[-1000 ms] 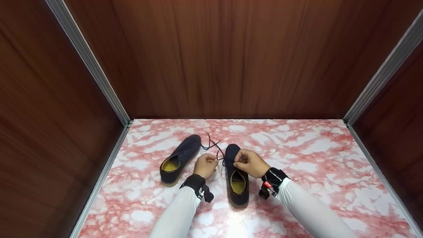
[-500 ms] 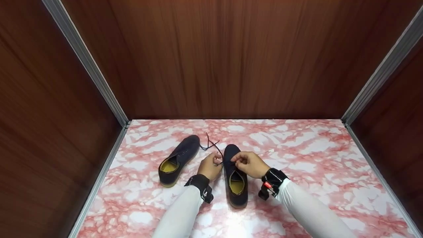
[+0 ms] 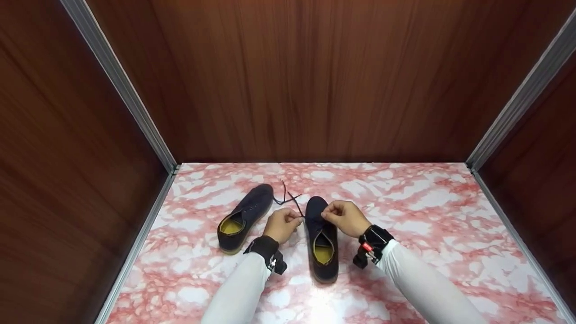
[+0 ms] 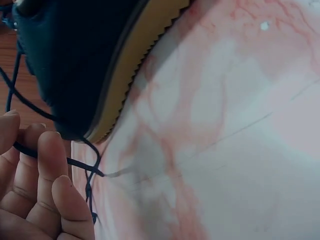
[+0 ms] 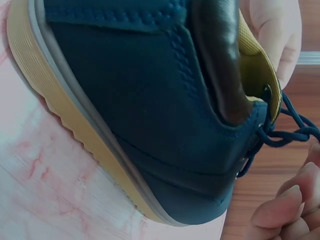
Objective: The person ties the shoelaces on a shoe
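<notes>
We see navy lace-up shoes (image 3: pixel 254 202) with yellow insoles (image 3: pixel 322 255), tan soles (image 4: pixel 131 60) and dark blue laces (image 5: pixel 299 135), a red-and-white marbled surface (image 3: pixel 427 220), reddish-brown wood-grain panels (image 3: pixel 288 90), grey rails (image 3: pixel 124 85), white sleeves (image 3: pixel 238 290) and black wrist straps (image 3: pixel 377 237).

Left shoe (image 3: pixel 255 204) and right shoe (image 3: pixel 317 225) on the surface (image 3: pixel 414 252), laces (image 3: pixel 291 198) between (near the toes), panel (image 3: pixel 288 81) behind.

Wide open desk (image 3: pixel 450 234) right of right grip (image 3: pixel 347 219). Between left shoe (image 3: pixel 255 204) and right shoe (image 3: pixel 322 255), left grip (image 3: pixel 281 225) and laces (image 4: pixel 80 165) block gap. Wood walls (image 3: pixel 288 90) bar back and both sides.
</notes>
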The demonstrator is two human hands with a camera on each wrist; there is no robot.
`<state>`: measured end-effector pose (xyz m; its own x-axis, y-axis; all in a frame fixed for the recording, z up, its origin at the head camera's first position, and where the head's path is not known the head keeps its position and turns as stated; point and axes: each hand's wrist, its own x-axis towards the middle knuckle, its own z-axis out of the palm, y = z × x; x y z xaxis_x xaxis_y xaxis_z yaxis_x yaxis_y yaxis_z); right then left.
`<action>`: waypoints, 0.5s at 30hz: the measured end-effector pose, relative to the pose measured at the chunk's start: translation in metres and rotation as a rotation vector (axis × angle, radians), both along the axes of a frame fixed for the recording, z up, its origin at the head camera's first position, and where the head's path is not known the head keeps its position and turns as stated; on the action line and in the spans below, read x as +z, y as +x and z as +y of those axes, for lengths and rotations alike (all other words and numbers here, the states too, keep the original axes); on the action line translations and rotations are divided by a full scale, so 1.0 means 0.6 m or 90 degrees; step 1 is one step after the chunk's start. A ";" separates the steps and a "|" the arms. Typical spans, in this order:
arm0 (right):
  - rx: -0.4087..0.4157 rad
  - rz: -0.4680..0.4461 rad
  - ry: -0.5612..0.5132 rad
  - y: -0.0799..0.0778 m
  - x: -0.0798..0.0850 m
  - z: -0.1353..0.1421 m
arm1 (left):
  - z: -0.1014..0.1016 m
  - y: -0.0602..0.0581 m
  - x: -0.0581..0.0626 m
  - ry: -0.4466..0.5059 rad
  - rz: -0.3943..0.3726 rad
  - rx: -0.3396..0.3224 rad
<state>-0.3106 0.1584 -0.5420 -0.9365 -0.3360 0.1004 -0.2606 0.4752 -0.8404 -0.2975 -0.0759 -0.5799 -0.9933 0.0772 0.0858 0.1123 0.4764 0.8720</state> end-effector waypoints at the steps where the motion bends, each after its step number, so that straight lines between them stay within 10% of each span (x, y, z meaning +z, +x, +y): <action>1: -0.008 0.000 0.003 -0.001 0.001 0.000 | -0.001 0.000 0.003 0.006 -0.002 -0.005; 15: -0.035 -0.020 -0.030 -0.012 0.010 0.007 | -0.002 0.008 0.027 -0.045 0.040 -0.012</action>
<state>-0.3179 0.1627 -0.5358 -0.9561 -0.2804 0.0855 -0.2092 0.4482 -0.8691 -0.2929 -0.0772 -0.5636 -0.9843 0.1047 0.1420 0.1761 0.5341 0.8269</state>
